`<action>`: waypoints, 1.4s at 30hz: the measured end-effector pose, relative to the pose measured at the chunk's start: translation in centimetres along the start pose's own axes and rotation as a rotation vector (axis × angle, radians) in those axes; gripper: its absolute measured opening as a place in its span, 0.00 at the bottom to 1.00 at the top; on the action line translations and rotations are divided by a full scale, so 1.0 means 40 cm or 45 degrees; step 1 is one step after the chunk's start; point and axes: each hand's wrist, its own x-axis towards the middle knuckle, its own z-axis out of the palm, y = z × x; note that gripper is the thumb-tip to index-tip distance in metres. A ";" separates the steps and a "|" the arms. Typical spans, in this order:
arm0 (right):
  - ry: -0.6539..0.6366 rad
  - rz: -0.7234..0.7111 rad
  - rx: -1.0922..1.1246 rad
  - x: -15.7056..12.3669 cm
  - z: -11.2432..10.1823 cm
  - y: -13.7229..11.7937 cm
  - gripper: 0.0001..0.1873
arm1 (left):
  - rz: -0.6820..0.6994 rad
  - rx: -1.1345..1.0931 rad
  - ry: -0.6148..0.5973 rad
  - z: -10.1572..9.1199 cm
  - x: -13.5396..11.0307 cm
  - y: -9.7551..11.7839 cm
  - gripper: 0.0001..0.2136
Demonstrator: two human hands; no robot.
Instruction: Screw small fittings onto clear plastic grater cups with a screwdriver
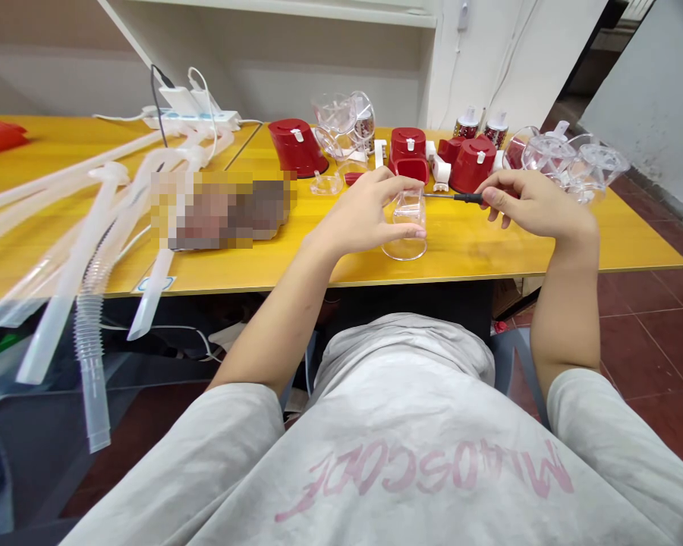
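Observation:
My left hand (369,212) grips a clear plastic container (405,244), thumb low on its side and fingers over its upper end. The container stands on the yellow table. My right hand (515,199) pinches the black handle of a screwdriver (467,198). Its thin shaft points left and reaches the container's upper side near my left fingertips; whether the tip touches cannot be made out. Just behind the container is a red plastic housing (408,145) with a red tray-like front.
More red housings (299,148) (473,164), clear plastic parts (574,161) and perforated metal drums (495,127) line the table's back. Translucent tubes (99,258) hang over the front edge at left, near a power strip (196,117). A blurred-out object (228,212) lies left of my arm.

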 end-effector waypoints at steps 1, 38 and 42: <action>0.002 -0.002 0.012 0.001 -0.002 0.005 0.39 | 0.000 0.000 -0.001 0.000 0.000 0.001 0.41; 0.069 0.119 -0.077 -0.004 0.002 -0.025 0.23 | -0.028 -0.012 -0.007 -0.003 0.000 0.008 0.41; 0.121 0.074 -0.079 -0.003 0.006 -0.027 0.20 | -0.028 -0.010 -0.002 -0.004 -0.001 0.010 0.41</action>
